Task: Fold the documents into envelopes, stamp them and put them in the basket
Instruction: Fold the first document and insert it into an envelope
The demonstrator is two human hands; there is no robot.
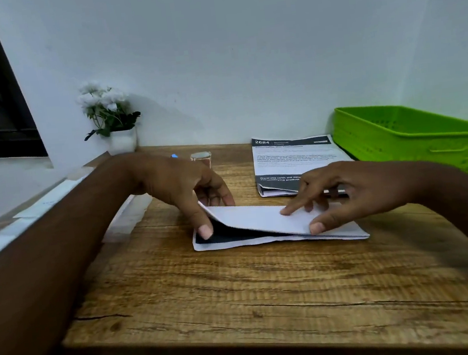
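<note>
One broad strip of bare table [240, 293] lies nearest you, at 6 o'clock. Beyond it, one folded document [260, 218] lies mid-table. Your left hand [175, 181] pinches its lifted flap's left edge, and your right hand [359, 189] pinches the right. One paper stack [283, 157] sits at 1 o'clock, one basket [415, 139] at 2, one flowerpot [122, 140] at 11.
</note>
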